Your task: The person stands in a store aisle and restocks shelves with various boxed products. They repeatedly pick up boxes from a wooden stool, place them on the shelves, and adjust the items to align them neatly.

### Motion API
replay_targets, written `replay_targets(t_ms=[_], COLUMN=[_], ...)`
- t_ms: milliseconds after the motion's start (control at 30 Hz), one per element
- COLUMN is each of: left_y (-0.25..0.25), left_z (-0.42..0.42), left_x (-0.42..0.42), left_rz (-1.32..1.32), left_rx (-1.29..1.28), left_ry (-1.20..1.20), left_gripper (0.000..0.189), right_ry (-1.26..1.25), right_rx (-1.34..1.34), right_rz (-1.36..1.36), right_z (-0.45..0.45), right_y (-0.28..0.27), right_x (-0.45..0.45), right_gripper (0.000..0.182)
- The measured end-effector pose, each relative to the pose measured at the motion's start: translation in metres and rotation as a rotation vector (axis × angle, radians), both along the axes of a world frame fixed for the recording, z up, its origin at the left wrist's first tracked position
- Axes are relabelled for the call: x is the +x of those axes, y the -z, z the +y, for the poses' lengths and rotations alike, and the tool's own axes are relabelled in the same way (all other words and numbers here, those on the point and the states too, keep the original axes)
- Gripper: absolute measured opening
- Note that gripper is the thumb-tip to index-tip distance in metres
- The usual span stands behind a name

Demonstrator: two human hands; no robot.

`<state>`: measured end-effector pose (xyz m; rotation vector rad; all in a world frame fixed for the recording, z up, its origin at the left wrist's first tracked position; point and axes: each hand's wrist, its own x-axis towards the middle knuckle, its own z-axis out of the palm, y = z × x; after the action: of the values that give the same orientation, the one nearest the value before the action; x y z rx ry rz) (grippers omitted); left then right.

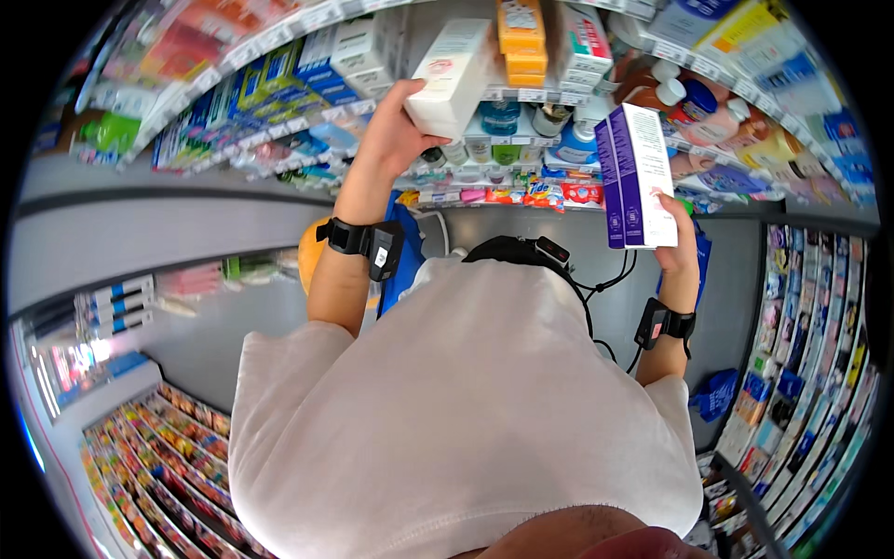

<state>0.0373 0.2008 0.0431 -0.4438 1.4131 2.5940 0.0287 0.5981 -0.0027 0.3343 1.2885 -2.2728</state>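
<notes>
My left hand [399,129] is raised to a shelf and grips the near end of a white carton [450,80], with fingers at its left edge and under its lower corner. The carton's far part is slightly blurred. In my right hand [677,234] are purple-and-white cartons [632,178], held together upright, side by side, in front of the shelves. Stacked orange boxes [522,42] stand on the shelf to the right of the white carton. Each wrist bears a strap with a black device.
Boxed goods line the shelf rim [534,96]; bottles [499,117] and bright packets [545,193] fill lower levels. More stocked shelving stands at right [789,377] and lower left [160,475]. A blue bag [716,395] lies at right; a black cable [607,285] hangs near my right arm.
</notes>
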Motion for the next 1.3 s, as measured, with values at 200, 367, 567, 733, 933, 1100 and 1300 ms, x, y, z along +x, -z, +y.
replay_targets(t_ms=[200, 367, 567, 733, 933, 1100, 1300], left_y=[-0.001, 0.001, 0.012, 0.048, 0.153, 0.293, 0.385], left_z=[0.012, 0.015, 0.004, -0.057, -0.180, -0.252, -0.266], left_x=[0.070, 0.156, 0.281, 0.358, 0.433, 0.454, 0.424], left_rz=[0.060, 0.047, -0.049, -0.025, -0.051, -0.221, -0.276], left_rx=[0.077, 0.160, 0.151, 0.065, -0.115, -0.073, 0.124], left_ry=[-0.153, -0.252, -0.647, -0.846, -0.872, -0.806, -0.612], left_gripper=[0.050, 0.059, 0.073, 0.066, 0.052, 0.044, 0.045], right_ry=[-0.017, -0.171, -0.306, -0.357, -0.340, -0.269, -0.271], right_rx=[0.016, -0.031, 0.115, 0.089, 0.155, 0.139, 0.241], right_rz=[0.010, 0.023, 0.026, 0.062, 0.000, -0.079, -0.174], right_z=[0.018, 0.023, 0.014, -0.037, -0.100, -0.163, -0.187], right_y=[0.017, 0.020, 0.032, 0.024, 0.042, 0.054, 0.086], right_x=[-0.008, -0.019, -0.022, 0.011, 0.068, 0.141, 0.188], right_gripper=[0.050, 0.054, 0.057, 0.054, 0.054, 0.053, 0.060])
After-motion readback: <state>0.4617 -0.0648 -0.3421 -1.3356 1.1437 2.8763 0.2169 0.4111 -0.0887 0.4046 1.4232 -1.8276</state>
